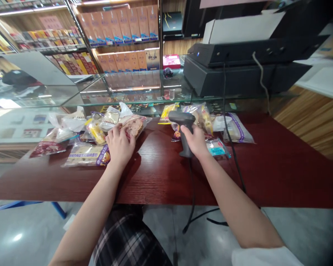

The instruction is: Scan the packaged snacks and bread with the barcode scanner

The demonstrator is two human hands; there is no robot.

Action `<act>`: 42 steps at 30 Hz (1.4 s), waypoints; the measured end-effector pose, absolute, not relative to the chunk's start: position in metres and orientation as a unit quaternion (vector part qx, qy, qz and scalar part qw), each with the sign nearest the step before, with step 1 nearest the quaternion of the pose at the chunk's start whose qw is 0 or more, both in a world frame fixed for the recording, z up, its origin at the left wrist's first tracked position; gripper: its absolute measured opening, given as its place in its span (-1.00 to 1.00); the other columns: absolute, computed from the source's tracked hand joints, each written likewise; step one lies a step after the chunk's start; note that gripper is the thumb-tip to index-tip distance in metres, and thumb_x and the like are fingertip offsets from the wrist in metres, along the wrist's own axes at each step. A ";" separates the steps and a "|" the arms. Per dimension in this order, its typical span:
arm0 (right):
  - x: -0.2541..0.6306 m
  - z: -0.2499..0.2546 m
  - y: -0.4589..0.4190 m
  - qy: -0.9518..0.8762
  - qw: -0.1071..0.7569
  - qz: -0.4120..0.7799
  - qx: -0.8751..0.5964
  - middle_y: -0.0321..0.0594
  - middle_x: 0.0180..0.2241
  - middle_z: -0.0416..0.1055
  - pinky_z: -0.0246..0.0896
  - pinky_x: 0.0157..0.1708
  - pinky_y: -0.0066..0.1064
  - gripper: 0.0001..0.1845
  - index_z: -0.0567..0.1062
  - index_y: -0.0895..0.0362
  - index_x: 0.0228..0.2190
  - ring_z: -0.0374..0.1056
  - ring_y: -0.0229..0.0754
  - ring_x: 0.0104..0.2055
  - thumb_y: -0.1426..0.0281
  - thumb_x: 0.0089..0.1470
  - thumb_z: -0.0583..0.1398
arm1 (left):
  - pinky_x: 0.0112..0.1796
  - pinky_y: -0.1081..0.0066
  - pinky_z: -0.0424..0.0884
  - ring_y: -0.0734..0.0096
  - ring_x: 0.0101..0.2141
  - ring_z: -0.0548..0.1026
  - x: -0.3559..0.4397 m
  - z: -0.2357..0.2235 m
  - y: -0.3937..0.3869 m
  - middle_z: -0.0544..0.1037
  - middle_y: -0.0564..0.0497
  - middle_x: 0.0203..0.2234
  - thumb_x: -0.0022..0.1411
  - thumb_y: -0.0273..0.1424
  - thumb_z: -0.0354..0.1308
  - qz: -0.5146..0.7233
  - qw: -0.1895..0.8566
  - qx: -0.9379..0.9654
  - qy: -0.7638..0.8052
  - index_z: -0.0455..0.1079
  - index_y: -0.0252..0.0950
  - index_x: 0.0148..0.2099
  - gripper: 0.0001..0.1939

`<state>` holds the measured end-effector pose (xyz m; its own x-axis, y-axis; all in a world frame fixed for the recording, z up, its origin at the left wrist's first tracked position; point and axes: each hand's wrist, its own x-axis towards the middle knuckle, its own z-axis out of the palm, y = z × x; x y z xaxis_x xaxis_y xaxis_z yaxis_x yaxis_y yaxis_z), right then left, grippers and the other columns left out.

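- My left hand (120,146) was closed over the near end of a clear packet of sliced pastry (133,126), its fingers curled onto the film in what I read as a light grasp.
- My right hand (194,139) was clenched around the handle of a black corded barcode scanner (186,144), held upright over the surface (166,181).
- The scanner's cord (192,192) dropped past the near edge of the surface.
- Keeping the film flat and the scanner's head unblocked looked like the sound way to work here.
- More wrapped snack packets lay in loose groups toward the far edge, left and right of my hands; a small blue-labelled packet (218,147) sat just beside my right hand.
- Beyond the far edge stood a glass display case (133,92) and a black machine (238,62).
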<state>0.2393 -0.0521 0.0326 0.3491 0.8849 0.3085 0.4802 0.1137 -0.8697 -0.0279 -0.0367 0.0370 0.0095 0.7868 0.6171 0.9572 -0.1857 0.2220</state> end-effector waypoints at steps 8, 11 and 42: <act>0.256 0.026 -0.042 -0.487 0.602 0.091 -0.627 -0.03 -0.21 0.53 0.25 -0.02 -0.10 -0.53 0.52 0.15 -0.23 0.41 0.06 -0.11 0.03 0.08 0.12 | 0.12 -0.09 0.09 -0.16 0.14 0.23 -0.043 0.039 -0.031 0.37 -0.24 0.14 0.27 -0.41 0.00 -0.361 0.136 -0.674 -0.630 0.44 -0.31 0.02 -0.67; 0.262 0.024 -0.038 -0.506 0.558 0.058 -0.656 0.01 -0.20 0.52 0.23 0.00 -0.04 -0.54 0.51 0.17 -0.22 0.39 0.10 -0.09 0.05 0.06 0.13 | 0.16 -0.09 0.05 -0.15 0.20 0.17 -0.047 0.039 -0.030 0.32 -0.29 0.17 0.26 -0.46 -0.01 -0.373 0.129 -0.669 -0.630 0.39 -0.34 0.09 -0.63; 0.263 0.027 -0.028 -0.311 0.723 0.350 -0.507 -0.26 -0.48 0.51 0.35 -0.65 -0.40 -0.62 0.38 0.10 -0.35 0.42 -0.20 -0.58 0.07 -0.06 0.24 | 0.09 0.15 0.32 -0.05 0.12 0.38 0.100 0.015 -0.019 0.19 -0.35 0.19 0.14 -0.18 0.19 -0.239 -0.135 -0.834 -0.479 0.19 -0.41 0.21 -0.34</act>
